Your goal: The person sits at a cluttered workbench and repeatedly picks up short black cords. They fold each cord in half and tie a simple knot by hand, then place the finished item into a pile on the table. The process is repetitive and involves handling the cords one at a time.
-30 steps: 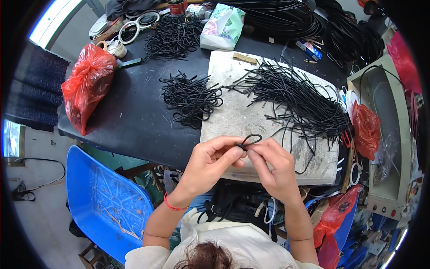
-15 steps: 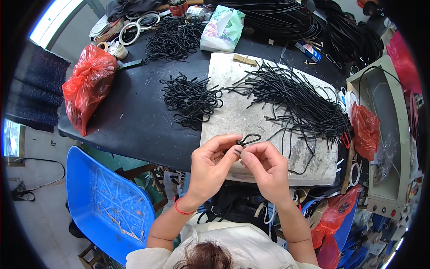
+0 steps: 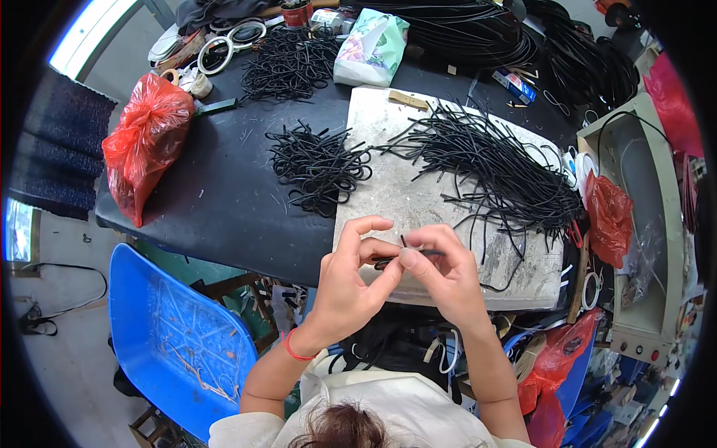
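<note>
A short black cord (image 3: pixel 384 263) is pinched between both hands just over the near edge of the pale board (image 3: pixel 373 201). My left hand (image 3: pixel 351 280) grips it between thumb and a finger, its index finger raised above. My right hand (image 3: pixel 446 280) has thumb and fingertips closed on the same cord. One thin end sticks up between the hands; the fingers hide how the rest is looped. Beyond the left hand lies a heap of looped black cords (image 3: pixel 317 168), partly on the board. Farther right, a large bundle of straight black cords (image 3: pixel 493 164) spreads over the board.
Another looped cord pile (image 3: pixel 287 67) lies at the back beside a floral tissue pack (image 3: pixel 371 48). A red plastic bag (image 3: pixel 149 134) sits at the table's left. Below stands a blue tub (image 3: pixel 183 336). A greenish metal machine (image 3: pixel 635 224) is at the right.
The cord's loop, which stood up beyond the fingertips, has turned down between the hands. The left index finger has lifted off, and a cord end now points up.
</note>
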A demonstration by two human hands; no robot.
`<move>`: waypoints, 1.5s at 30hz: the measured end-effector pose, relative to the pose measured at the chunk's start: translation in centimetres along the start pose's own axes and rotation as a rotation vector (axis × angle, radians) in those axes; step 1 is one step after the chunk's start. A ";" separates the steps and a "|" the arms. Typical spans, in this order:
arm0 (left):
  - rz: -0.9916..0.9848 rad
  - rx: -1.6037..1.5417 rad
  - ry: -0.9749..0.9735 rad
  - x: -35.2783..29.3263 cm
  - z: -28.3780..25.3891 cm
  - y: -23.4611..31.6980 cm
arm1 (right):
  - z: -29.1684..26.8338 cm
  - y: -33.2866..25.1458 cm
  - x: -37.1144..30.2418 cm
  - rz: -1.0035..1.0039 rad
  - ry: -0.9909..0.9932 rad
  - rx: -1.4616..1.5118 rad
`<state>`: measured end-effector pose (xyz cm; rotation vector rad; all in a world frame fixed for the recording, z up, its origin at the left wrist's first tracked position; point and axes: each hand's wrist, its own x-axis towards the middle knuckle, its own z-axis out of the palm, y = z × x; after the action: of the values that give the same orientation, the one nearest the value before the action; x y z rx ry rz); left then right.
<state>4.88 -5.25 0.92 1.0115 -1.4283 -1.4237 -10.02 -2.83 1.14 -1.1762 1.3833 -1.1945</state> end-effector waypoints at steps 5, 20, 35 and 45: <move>-0.061 0.165 -0.157 0.2 -0.7 1.4 | 0.1 -0.6 0.2 0.081 -0.004 0.214; -0.196 0.004 -0.237 0.0 0.0 0.6 | 0.2 0.3 0.1 0.047 0.143 0.278; -0.349 -0.111 -0.309 0.1 -0.8 1.1 | -0.1 -0.8 -0.8 0.024 0.058 -0.041; 0.087 0.286 -0.097 -2.0 2.3 0.8 | -0.1 0.8 0.2 0.023 0.247 0.118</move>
<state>3.36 -2.60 1.72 1.0520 -1.7626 -1.2431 -10.24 -2.93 0.39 -0.9514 1.4808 -1.4216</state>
